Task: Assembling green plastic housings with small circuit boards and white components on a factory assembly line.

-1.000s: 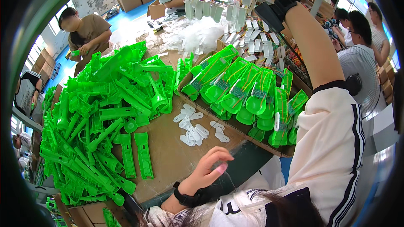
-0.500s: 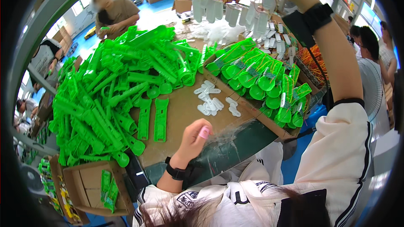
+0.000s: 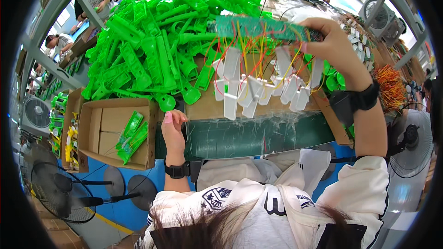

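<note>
A right hand (image 3: 333, 46) pinches one end of a green strip (image 3: 260, 28), held up above the table (image 3: 258, 136); white plastic pieces (image 3: 258, 87) dangle from it on coloured wires, hiding part of the tabletop. The left hand (image 3: 173, 129) rests at the table's near edge, fingers loosely curled and empty. Behind lies a heap of green plastic parts (image 3: 152, 50); a cardboard box (image 3: 113, 131) sits to the left.
</note>
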`<state>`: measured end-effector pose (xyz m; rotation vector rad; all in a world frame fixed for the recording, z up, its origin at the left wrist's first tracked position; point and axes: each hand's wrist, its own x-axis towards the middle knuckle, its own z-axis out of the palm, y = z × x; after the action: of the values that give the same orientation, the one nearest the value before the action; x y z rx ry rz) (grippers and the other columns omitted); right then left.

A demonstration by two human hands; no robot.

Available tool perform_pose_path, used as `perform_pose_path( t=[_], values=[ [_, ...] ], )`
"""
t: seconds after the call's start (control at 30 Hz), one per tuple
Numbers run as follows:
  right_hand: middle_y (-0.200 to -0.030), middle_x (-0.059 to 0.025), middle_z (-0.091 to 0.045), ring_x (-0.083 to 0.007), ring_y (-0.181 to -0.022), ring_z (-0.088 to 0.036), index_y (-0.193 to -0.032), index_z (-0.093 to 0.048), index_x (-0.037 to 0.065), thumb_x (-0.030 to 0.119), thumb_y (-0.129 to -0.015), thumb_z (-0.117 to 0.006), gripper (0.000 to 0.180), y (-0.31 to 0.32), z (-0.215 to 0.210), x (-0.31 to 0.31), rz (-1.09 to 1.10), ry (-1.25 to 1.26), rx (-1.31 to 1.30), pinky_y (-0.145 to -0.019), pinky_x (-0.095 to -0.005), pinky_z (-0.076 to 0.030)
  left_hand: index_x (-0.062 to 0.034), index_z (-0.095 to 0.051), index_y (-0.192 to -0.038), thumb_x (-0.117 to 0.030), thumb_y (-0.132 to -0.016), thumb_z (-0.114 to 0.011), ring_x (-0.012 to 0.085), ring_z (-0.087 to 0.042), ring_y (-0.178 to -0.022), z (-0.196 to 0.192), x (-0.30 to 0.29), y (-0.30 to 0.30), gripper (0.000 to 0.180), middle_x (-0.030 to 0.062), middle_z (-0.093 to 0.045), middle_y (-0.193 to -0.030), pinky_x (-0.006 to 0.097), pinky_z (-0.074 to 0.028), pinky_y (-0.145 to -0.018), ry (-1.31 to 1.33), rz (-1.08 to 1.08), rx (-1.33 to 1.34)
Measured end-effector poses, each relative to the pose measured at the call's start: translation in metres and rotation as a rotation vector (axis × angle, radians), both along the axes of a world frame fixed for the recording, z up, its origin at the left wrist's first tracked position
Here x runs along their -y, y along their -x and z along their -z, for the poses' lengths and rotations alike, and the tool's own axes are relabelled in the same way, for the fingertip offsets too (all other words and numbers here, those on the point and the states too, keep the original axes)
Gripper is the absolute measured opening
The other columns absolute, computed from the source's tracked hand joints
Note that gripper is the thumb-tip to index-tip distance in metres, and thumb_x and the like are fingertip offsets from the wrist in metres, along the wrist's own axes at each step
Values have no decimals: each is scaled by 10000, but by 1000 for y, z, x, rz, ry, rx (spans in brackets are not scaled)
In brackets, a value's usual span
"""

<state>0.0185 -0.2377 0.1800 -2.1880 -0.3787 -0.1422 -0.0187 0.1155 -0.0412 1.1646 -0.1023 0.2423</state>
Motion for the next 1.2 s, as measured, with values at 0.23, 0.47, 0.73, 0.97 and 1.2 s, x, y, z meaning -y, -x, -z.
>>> perform_pose_path(
  t=[0.23, 0.47, 0.73, 0.97, 1.2],
  values=[
    [-825, -25, -614, -85, -763, -551, -929, -626, -26, 0, -627, -656, 304, -15, 107, -55, -299, -48, -115, -689, -222, -441, -78, -362, -673, -261, -936, -343, 157, -448, -689, 18, -15, 28, 321, 60, -440, -696, 281, -382, -695, 9, -59, -23],
    [-1074, -67, -547, -287, -957, -552, -1067, -581, 89, 272, -656, -734, 475, -32, 168, -85, -85, 384, 352, -778, -354, -459, -93, -317, -656, -347, -958, -309, 115, -334, -539, 3, 1, 27, 395, -5, -293, -560, 257, -307, -562, 5, -4, -7],
    [-921, -136, -597, -232, -783, -592, -948, -614, 21, 222, -785, -634, 260, -47, 174, -56, 292, -26, 579, -687, -331, -466, -46, -440, -690, -258, -929, -377, 137, -412, -580, -39, 40, -6, 325, 28, -417, -608, 264, -355, -573, -471, 66, 103],
    [-633, -148, -584, -245, -579, -562, -755, -625, -20, 303, -823, -582, 333, -57, 207, -23, 341, 49, 163, -556, -337, -432, -1, -587, -952, -226, -831, -513, 283, -571, -833, -84, 88, -64, 266, 136, -590, -890, 349, -449, -738, -1429, 165, 267],
    [-632, -147, -578, -212, -556, -546, -811, -606, -33, 239, -808, -620, 272, -47, 231, -45, 137, -15, -45, -514, -333, -403, -17, -626, -917, -160, -772, -585, 287, -577, -847, -36, 98, -117, 208, 129, -596, -900, 353, -462, -742, -1450, 218, 381]
  ],
)
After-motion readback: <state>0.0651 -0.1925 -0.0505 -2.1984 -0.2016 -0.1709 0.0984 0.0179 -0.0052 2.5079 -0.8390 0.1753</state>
